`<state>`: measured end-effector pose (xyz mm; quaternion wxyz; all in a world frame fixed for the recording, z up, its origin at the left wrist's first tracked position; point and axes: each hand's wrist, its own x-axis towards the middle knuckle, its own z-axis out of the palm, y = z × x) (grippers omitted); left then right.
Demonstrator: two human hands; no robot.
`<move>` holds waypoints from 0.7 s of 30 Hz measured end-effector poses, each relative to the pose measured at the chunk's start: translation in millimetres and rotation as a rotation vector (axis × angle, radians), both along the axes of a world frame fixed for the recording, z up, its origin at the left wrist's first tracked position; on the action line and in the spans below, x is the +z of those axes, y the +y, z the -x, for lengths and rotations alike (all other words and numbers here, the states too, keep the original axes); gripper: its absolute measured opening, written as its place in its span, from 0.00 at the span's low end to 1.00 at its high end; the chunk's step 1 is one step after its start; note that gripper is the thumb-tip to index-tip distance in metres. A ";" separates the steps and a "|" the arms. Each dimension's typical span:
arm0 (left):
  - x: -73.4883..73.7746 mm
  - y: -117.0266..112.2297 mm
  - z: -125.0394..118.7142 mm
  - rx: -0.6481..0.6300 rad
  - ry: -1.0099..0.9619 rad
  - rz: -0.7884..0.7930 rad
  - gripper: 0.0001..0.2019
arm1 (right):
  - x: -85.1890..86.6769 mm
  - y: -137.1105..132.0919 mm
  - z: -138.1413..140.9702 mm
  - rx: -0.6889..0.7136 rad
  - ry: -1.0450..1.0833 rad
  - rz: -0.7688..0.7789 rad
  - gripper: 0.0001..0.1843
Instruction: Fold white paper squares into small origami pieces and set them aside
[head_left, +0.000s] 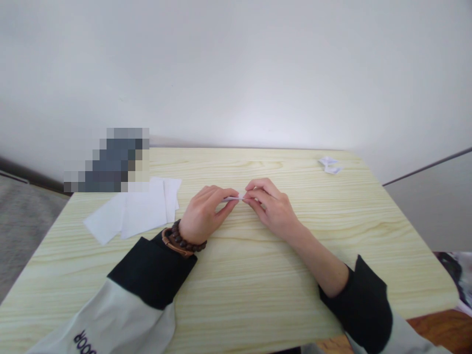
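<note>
Between my two hands, above the middle of the table, is a small folded piece of white paper (240,197), seen nearly edge-on. My left hand (210,209) pinches its left end between thumb and fingers. At the other end, my right hand (271,206) closes thumb and fingertips on the paper. Most of the paper is hidden behind my fingers, so its full shape cannot be made out. Several white paper sheets (144,211) lie overlapping on the table to the left of my left hand.
The pale wood-grain table (239,295) stands against a white wall (236,73). At its far right lies a small folded white paper piece (332,167). A pixelated dark object (110,164) is at the far left edge, behind the sheets.
</note>
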<state>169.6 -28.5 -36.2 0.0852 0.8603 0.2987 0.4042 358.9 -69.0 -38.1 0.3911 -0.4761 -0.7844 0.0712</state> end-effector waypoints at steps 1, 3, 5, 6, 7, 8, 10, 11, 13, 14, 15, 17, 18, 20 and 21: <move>-0.5 0.6 0.5 0.016 -0.011 0.010 0.04 | -0.6 0.5 -0.9 -0.005 0.014 0.006 0.08; -0.9 1.7 1.4 0.051 -0.034 0.026 0.05 | -2.0 1.7 -2.7 -0.014 0.042 0.019 0.07; 0.0 2.6 1.9 0.049 -0.020 0.026 0.07 | -3.0 2.6 -3.5 -0.020 0.056 0.026 0.07; 0.8 2.7 1.9 0.030 0.004 0.020 0.07 | -3.2 2.8 -3.5 -0.017 0.054 0.030 0.07; 1.9 2.7 1.7 0.007 0.031 0.012 0.07 | -3.2 2.9 -3.1 -0.009 0.047 0.029 0.07; 3.1 2.5 1.4 -0.014 0.056 0.005 0.06 | -3.0 2.8 -2.4 0.004 0.038 0.021 0.07; 5.4 2.0 0.7 -0.041 0.077 0.001 0.05 | -2.5 2.3 -0.9 0.038 0.025 0.000 0.08; 6.3 1.8 0.4 -0.048 0.072 0.006 0.04 | -2.3 2.0 -0.2 0.053 0.026 -0.010 0.07; 7.3 1.5 0.2 -0.065 0.050 0.019 0.04 | -2.1 1.3 0.7 0.061 0.051 -0.017 0.07; 7.4 1.5 0.3 -0.073 0.036 0.025 0.04 | -2.1 1.0 0.9 0.053 0.077 -0.014 0.06; 7.4 1.6 0.4 -0.078 0.022 0.030 0.04 | -2.0 0.7 1.1 0.039 0.111 -0.010 0.06; 6.8 2.0 0.8 -0.079 0.008 0.028 0.03 | -1.6 0.1 1.4 0.013 0.171 0.000 0.05; 6.4 2.3 1.0 -0.078 0.005 0.022 0.03 | -1.3 0.0 1.5 0.009 0.183 0.001 0.05; 5.8 2.7 1.1 -0.075 -0.001 0.017 0.03 | -0.6 -0.1 1.8 0.019 0.168 -0.004 0.05; 5.5 2.8 1.0 -0.068 -0.008 0.023 0.02 | -0.4 0.0 1.8 0.022 0.153 -0.011 0.05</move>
